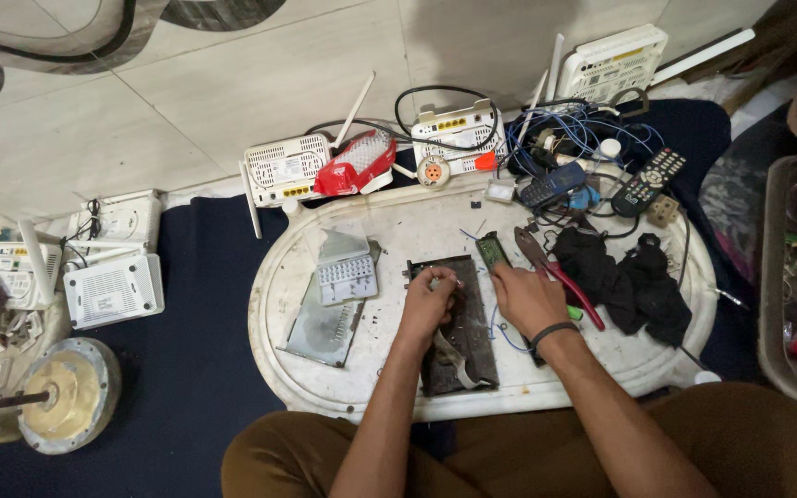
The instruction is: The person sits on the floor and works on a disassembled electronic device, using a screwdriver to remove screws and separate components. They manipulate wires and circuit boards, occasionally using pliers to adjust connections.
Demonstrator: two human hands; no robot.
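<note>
Both hands over a dark rectangular circuit board lying mid-surface, left hand curled on a small tool I cannot make out, right hand pressing fingers flat near a small green board, red-handled pliers just beside, white oval plastic surface, white routers beyond.

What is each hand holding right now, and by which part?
Neither grip is clear. The left hand curls its fingers on the dark circuit board's top end; the right hand rests beside it, near the small green board.
</note>
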